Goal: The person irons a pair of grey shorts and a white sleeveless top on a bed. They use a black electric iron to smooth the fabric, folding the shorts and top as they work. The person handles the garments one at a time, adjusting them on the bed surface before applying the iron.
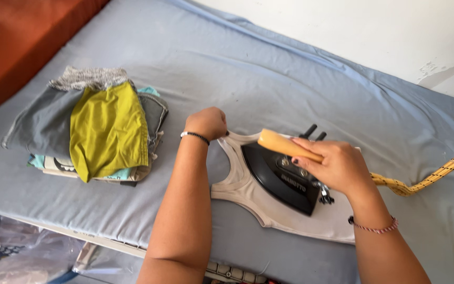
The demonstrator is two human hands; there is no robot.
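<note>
Bright, even daylight, soft shadows under the arms, sharp focus, slight wide-angle stretch at edges.

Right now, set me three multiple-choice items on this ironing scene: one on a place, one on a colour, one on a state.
1. Where does the iron rest?
A. on the beige tank top
B. on the pile of folded clothes
C. on the floor

2. What colour is the top garment of the pile?
A. red
B. yellow-green
C. black

3. What is the right hand doing?
A. lying flat and open
B. gripping the iron's wooden handle
C. holding the cord

Answers: 1 A, the black iron sits on the top; 2 B, it is yellow-green; 3 B, the fingers wrap the handle while the left hand pins the strap.
</note>
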